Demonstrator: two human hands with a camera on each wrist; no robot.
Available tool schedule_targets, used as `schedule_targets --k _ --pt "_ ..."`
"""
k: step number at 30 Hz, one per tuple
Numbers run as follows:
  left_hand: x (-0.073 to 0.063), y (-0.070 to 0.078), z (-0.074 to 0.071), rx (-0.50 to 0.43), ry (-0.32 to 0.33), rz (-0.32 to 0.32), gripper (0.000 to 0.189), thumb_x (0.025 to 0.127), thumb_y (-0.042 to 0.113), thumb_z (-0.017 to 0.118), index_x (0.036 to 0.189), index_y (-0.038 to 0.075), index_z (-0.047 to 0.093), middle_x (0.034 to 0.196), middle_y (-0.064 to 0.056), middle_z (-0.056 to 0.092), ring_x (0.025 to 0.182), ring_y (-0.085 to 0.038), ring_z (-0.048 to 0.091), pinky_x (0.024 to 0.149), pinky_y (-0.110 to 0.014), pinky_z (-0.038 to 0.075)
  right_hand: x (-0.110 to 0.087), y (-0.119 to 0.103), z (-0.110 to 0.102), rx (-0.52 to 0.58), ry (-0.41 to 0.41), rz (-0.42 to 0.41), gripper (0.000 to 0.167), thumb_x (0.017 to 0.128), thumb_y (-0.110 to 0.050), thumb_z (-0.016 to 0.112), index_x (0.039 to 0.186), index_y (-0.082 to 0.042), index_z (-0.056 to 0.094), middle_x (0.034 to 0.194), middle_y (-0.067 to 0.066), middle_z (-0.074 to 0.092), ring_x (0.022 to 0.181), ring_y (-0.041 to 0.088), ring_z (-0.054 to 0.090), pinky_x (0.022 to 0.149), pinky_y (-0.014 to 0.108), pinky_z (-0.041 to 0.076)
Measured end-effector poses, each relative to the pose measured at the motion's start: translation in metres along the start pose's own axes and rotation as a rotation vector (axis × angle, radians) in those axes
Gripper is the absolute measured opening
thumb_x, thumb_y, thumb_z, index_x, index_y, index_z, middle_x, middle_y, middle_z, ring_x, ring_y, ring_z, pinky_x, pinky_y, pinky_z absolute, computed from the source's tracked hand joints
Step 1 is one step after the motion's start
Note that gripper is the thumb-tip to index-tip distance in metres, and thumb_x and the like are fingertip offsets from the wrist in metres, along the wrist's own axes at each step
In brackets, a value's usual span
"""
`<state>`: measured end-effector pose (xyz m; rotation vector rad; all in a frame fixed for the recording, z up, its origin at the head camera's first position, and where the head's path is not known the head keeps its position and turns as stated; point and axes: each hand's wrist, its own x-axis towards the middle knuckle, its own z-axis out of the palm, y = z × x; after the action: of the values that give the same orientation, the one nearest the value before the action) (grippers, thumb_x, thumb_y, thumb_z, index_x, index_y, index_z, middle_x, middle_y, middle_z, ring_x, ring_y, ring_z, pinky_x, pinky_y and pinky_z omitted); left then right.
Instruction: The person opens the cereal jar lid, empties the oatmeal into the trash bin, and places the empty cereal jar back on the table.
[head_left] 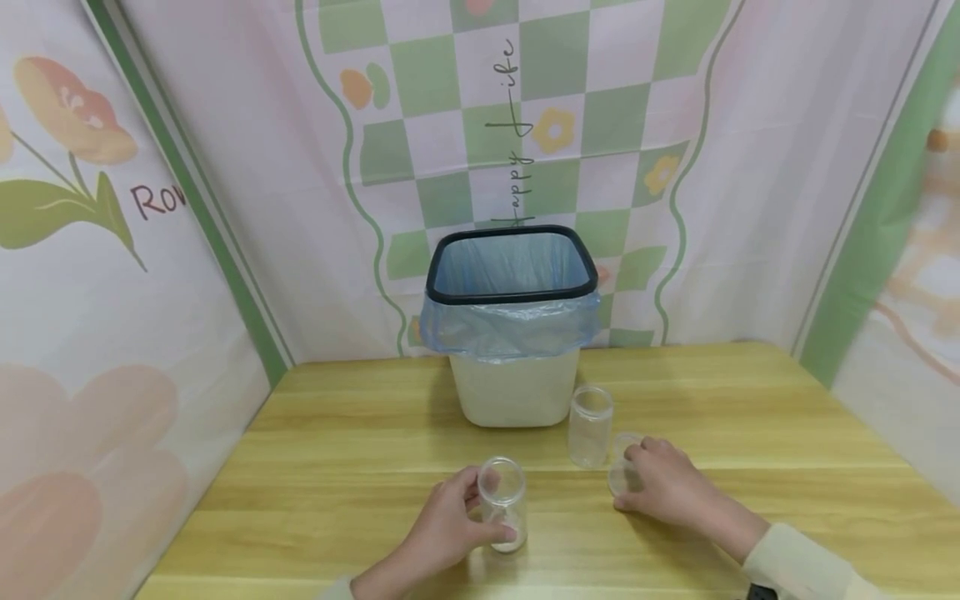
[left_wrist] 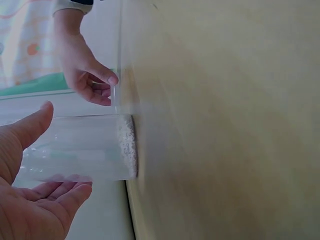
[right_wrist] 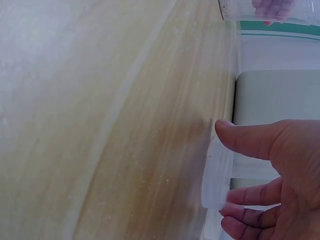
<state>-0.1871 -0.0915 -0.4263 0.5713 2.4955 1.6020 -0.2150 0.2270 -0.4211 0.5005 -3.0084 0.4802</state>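
Observation:
A clear plastic jar (head_left: 504,500) with a layer of white grains at its bottom stands upright, its top uncovered. My left hand (head_left: 453,521) holds it from the side, thumb in front and fingers behind; in the left wrist view the white grains (left_wrist: 128,145) show through the wall. To the right, my right hand (head_left: 663,483) grips a clear round lid (head_left: 621,482) low at the table, thumb at one edge and fingertips at the other. Another clear lid (head_left: 627,442) lies just behind it, partly hidden by the fingers.
A second clear jar (head_left: 590,429), without a lid, stands upright behind the lids. Close behind it is a pale bin (head_left: 513,392) with a black rim and a bluish liner bag (head_left: 510,329). Printed curtains (head_left: 757,192) hang along the back and sides of the wooden table (head_left: 337,467).

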Motion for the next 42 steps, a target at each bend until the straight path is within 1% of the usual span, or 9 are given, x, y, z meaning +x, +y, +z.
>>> schedule_targets --k 8,14,18,23,26,31,33,37,42 --pt "0.001 0.011 -0.007 0.018 0.034 0.021 0.067 0.069 0.029 0.088 0.122 0.001 0.058 0.118 -0.009 0.063 0.113 -0.028 0.059 0.096 -0.030 0.047 -0.006 -0.004 -0.004 0.029 0.022 0.002 0.077 0.067 -0.041 0.086 0.116 0.011 0.059 0.111 0.028 0.059 0.102 0.044 0.056 0.087 0.060 0.046" --pt "0.004 0.018 -0.012 0.029 0.034 0.043 0.068 0.070 0.030 0.088 0.124 0.001 0.058 0.116 -0.009 0.064 0.111 -0.028 0.060 0.094 -0.029 0.048 -0.015 -0.015 -0.006 0.078 0.066 0.009 0.072 0.068 -0.035 0.086 0.116 0.010 0.059 0.113 0.029 0.059 0.103 0.044 0.056 0.087 0.060 0.046" --pt "0.005 0.021 -0.015 -0.005 0.015 0.052 0.071 0.070 0.028 0.088 0.126 -0.002 0.056 0.119 -0.013 0.063 0.112 -0.032 0.059 0.094 -0.034 0.049 -0.019 -0.023 -0.007 0.125 0.072 0.008 0.068 0.069 -0.034 0.086 0.117 0.007 0.059 0.116 0.025 0.059 0.105 0.041 0.056 0.089 0.058 0.047" --pt "0.007 0.022 -0.016 -0.005 0.007 0.059 0.069 0.069 0.027 0.088 0.124 -0.002 0.058 0.116 -0.010 0.065 0.109 -0.031 0.061 0.090 -0.037 0.052 -0.024 -0.030 -0.003 0.181 0.065 -0.004 0.068 0.071 -0.034 0.085 0.120 0.005 0.058 0.119 0.018 0.060 0.107 0.035 0.056 0.090 0.055 0.048" --pt "0.007 0.023 -0.016 0.000 0.003 0.061 0.067 0.069 0.027 0.088 0.123 -0.001 0.059 0.114 -0.009 0.066 0.107 -0.031 0.063 0.088 -0.037 0.053 -0.026 -0.035 0.000 0.187 0.064 -0.013 0.068 0.071 -0.033 0.084 0.121 0.004 0.058 0.117 0.015 0.061 0.105 0.031 0.057 0.090 0.053 0.049" --pt "0.007 0.022 -0.015 -0.021 0.003 0.066 0.063 0.070 0.023 0.089 0.120 -0.002 0.061 0.112 -0.014 0.066 0.106 -0.035 0.063 0.085 -0.032 0.054 -0.027 -0.041 0.003 0.185 0.065 -0.034 0.065 0.070 -0.031 0.085 0.119 0.003 0.059 0.110 0.012 0.062 0.098 0.025 0.058 0.086 0.046 0.052" --pt "0.007 0.022 -0.015 -0.030 0.002 0.071 0.060 0.070 0.022 0.088 0.118 -0.002 0.062 0.111 -0.014 0.067 0.105 -0.035 0.063 0.084 -0.030 0.054 -0.027 -0.044 0.005 0.189 0.064 -0.036 0.064 0.070 -0.029 0.085 0.118 0.003 0.059 0.109 0.012 0.062 0.099 0.025 0.058 0.087 0.046 0.051" --pt "0.007 0.023 -0.015 -0.039 0.007 0.079 0.056 0.071 0.020 0.088 0.116 -0.002 0.064 0.108 -0.008 0.068 0.104 -0.033 0.064 0.083 -0.029 0.054 -0.028 -0.049 0.008 0.199 0.057 -0.034 0.062 0.070 -0.029 0.085 0.118 0.001 0.060 0.112 0.013 0.062 0.104 0.029 0.057 0.091 0.050 0.049" --pt "0.006 0.024 -0.015 -0.069 0.030 0.052 0.052 0.072 0.018 0.087 0.115 -0.001 0.065 0.109 -0.007 0.067 0.105 -0.031 0.063 0.081 -0.028 0.055 -0.028 -0.052 0.010 0.186 0.065 -0.072 0.062 0.072 -0.032 0.084 0.120 -0.001 0.060 0.117 0.012 0.061 0.107 0.030 0.056 0.091 0.050 0.049"
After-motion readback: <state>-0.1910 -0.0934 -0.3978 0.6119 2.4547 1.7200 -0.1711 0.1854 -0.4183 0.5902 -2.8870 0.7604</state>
